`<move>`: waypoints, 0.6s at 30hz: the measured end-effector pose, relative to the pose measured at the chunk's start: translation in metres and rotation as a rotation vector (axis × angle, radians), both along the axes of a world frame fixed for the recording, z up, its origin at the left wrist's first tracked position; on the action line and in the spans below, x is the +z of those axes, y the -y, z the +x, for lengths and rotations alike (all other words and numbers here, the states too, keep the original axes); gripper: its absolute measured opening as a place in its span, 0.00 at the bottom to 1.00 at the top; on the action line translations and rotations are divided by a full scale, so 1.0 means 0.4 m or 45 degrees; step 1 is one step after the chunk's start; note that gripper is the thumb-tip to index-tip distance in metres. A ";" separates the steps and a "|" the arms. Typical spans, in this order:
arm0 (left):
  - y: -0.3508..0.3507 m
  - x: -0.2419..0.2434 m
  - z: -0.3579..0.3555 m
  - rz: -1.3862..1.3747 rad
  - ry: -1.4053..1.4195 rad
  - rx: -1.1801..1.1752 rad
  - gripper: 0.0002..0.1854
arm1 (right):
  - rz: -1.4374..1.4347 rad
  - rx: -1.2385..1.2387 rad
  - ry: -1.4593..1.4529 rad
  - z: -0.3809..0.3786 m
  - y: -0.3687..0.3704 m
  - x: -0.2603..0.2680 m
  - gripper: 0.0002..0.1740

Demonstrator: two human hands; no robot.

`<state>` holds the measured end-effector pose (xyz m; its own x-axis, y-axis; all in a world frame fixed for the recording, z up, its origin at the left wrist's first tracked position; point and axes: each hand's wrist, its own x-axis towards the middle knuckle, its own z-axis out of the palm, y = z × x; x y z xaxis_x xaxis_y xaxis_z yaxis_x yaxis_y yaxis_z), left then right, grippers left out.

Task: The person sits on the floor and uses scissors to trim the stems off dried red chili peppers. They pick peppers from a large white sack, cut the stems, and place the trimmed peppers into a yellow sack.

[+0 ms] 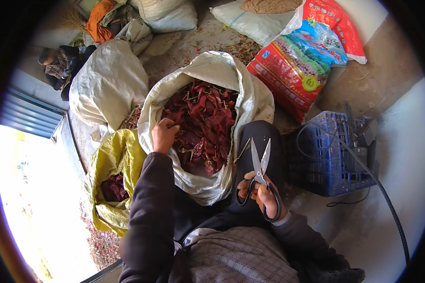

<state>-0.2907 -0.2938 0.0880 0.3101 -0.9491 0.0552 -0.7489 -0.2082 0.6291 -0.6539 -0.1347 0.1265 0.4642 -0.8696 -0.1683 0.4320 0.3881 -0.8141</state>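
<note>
Between my knees stands a white woven sack (255,95) with its rim folded outward. Dried red chili peppers (202,116), some with pale stems, lie inside it. My left hand (164,136) is over the sack's left rim with its fingers curled at the edge of the peppers; whether it grips anything is hidden. In my right hand (265,198) are black-handled scissors (259,166), blades pointing away from me and spread apart. They are above my right thigh, just right of the sack. A thin stem (241,152) sticks out beside the blades.
On the left is a yellow woven sack (131,148) with dark red peppers inside. A blue plastic crate (322,155) with a black cable stands right. Beyond are a full white sack (108,81) and a red printed bag (287,78). A person (62,67) sits far left.
</note>
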 end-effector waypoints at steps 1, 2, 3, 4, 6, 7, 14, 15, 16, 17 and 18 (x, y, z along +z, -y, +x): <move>-0.020 0.030 -0.001 0.072 -0.237 0.126 0.10 | -0.014 0.021 0.001 0.004 0.003 -0.006 0.39; -0.033 0.003 0.029 -0.064 -0.584 0.101 0.07 | -0.028 0.042 0.002 0.010 0.005 -0.009 0.38; -0.054 0.024 0.034 -0.083 -0.813 0.141 0.06 | -0.065 0.068 -0.019 0.019 0.007 -0.008 0.37; -0.070 0.048 0.023 -0.103 -1.056 0.171 0.05 | -0.103 0.084 -0.054 0.025 0.009 -0.006 0.36; -0.098 0.068 0.022 -0.171 -1.493 0.178 0.02 | -0.129 0.036 -0.104 0.057 0.012 0.027 0.27; -0.114 0.071 0.025 -0.215 -1.634 0.196 0.02 | -0.168 0.051 -0.185 0.073 0.015 0.035 0.27; -0.222 0.056 -0.023 -0.358 -2.374 0.285 0.05 | -0.779 0.036 -0.903 0.181 0.044 0.041 0.24; -0.236 0.062 -0.054 -0.323 -2.423 0.299 0.05 | -0.856 0.101 -1.005 0.187 0.053 0.050 0.22; -0.250 0.060 -0.071 -0.294 -2.449 0.303 0.05 | -0.917 0.079 -1.035 0.202 0.056 0.041 0.23; -0.265 0.056 -0.089 -0.266 -2.475 0.306 0.05 | -0.977 0.058 -1.065 0.214 0.057 0.031 0.24; -0.286 0.065 -0.108 -0.259 -2.444 0.329 0.04 | -0.993 0.041 -1.080 0.226 0.058 0.031 0.25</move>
